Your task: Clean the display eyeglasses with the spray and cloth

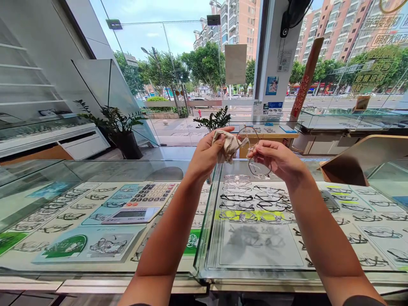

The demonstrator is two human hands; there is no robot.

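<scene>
Above the glass display counter, my left hand (208,151) is closed on a beige cleaning cloth (228,148) with a brownish patterned strip across it. My right hand (274,155) pinches a pair of thin round-rimmed eyeglasses (259,172) near the middle of the frame. One rim hangs low by the right fingers; the other rises beside the cloth. A small pale tag shows at the upper lens. Whether the cloth touches that lens I cannot tell.
Rows of eyeglasses (236,197) lie under the counter glass. A calculator (140,204) rests on the left counter top. A brown-edged mirror or stand (347,165) is on the right. Potted plants (127,142), glass doors and another display table (287,136) stand beyond.
</scene>
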